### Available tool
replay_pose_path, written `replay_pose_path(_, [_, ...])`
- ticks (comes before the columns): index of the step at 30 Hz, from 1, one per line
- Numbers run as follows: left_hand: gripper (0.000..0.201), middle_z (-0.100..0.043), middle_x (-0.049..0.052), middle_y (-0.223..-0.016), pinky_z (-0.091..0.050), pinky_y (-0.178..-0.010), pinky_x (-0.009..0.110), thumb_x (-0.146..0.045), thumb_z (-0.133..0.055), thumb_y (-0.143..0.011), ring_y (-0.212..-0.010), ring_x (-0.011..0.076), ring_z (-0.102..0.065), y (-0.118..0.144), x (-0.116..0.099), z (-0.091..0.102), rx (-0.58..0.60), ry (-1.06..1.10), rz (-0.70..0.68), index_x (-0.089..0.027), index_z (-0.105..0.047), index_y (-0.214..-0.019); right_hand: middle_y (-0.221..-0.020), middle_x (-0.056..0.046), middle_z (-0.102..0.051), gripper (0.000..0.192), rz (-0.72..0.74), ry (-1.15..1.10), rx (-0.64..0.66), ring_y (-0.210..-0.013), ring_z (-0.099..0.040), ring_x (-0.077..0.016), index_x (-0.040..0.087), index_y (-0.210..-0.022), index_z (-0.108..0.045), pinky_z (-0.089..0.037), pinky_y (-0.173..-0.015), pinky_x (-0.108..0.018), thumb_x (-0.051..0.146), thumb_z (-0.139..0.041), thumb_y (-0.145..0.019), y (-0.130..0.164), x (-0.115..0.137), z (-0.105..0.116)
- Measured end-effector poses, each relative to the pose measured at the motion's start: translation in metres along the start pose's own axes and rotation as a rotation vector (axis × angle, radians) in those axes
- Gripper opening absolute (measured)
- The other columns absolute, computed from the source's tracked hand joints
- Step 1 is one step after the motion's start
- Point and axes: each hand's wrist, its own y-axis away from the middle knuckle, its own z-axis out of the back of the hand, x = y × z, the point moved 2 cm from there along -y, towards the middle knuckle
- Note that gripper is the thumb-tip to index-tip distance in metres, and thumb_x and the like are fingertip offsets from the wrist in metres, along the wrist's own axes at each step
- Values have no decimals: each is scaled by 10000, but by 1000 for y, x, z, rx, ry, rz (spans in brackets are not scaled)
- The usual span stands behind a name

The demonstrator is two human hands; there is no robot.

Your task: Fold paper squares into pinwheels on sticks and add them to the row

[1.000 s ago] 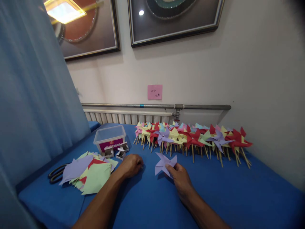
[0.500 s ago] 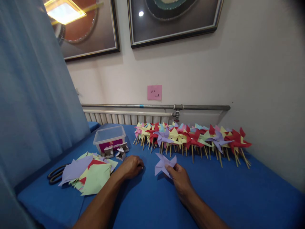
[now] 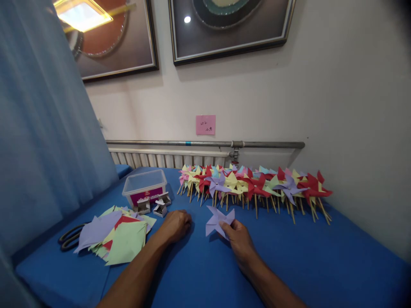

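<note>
A purple paper pinwheel [image 3: 215,220] is pinched at its centre by my right hand [image 3: 239,241], thumb on its front face; no stick shows on it. My left hand [image 3: 176,224] rests on the blue cloth with its fingers curled closed, and whatever they may hold is hidden. Just beyond that hand stand small open boxes [image 3: 159,208] with tiny dark pieces inside. Left of my forearm lies a loose pile of cut paper sheets [image 3: 126,241] in green, purple, red and yellow. Finished pinwheels on sticks [image 3: 255,186] lie in a long row behind my right hand.
A clear plastic tub [image 3: 144,182] with a purple label stands behind the small boxes. Black scissor handles [image 3: 69,237] poke out from the paper pile. A blue curtain [image 3: 48,107] hangs at the left, and a pipe [image 3: 205,143] runs along the wall above a radiator.
The whole view has shifted slightly, so things appear a little further left. Both hands keep nearly the same pose, the right still holding the purple pinwheel.
</note>
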Motion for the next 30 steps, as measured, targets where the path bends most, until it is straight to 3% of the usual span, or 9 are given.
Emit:
replay_pose_path(11, [174,-728,119,-1006,-433,-817,319,-188,-537,-865,-964,246,-658,2,2,3,1,38,88,-177,-704,-913,-748,-49,-774,379,-35,9,-19,-704,-701,-239,152,-888,-744,-531,-658,-319,441,-791,-647,-7,-10,3])
replay_pose_path(14, [146,-704,69,-888,-432,-753,292,-200,-534,-870,-854,204,-637,1,-1,1,-35,275,95,-178,-678,-867,-760,-48,-775,344,-26,-15,-18,-725,-710,-246,167,-879,-745,-540,-667,-322,424,-796,-656,-5,-8,2])
replay_pose_path(18, [136,-641,16,-744,-426,-636,263,-263,-561,-865,-675,150,-570,-3,-18,-1,-90,817,140,-170,-649,-820,-721,-31,-755,289,-18,-20,-13,-667,-684,-227,189,-843,-738,-532,-641,-317,417,-790,-674,-4,-7,-1])
replay_pose_path(21, [100,-709,77,-1024,-489,-789,281,-242,-643,-808,-905,186,-636,-5,-36,-1,-214,1006,81,-160,-648,-751,-696,-20,-740,298,-8,-9,-13,-627,-656,-208,190,-838,-733,-509,-602,-299,438,-780,-680,-5,-11,-6])
replay_pose_path(24, [89,-640,113,-1315,-486,-970,340,-213,-679,-796,-1150,241,-618,-5,-50,-3,-244,1104,67,-155,-663,-730,-726,-27,-750,340,4,-12,-22,-640,-662,-211,185,-865,-734,-509,-609,-298,464,-779,-676,-6,-16,-11])
replay_pose_path(30, [81,-631,119,-1295,-410,-1121,382,-167,-681,-804,-1298,253,-549,-5,-62,-8,-249,1118,-21,-172,-660,-727,-753,-27,-757,369,26,0,23,-702,-672,-214,187,-923,-738,-502,-635,-282,485,-761,-706,-3,-18,-16])
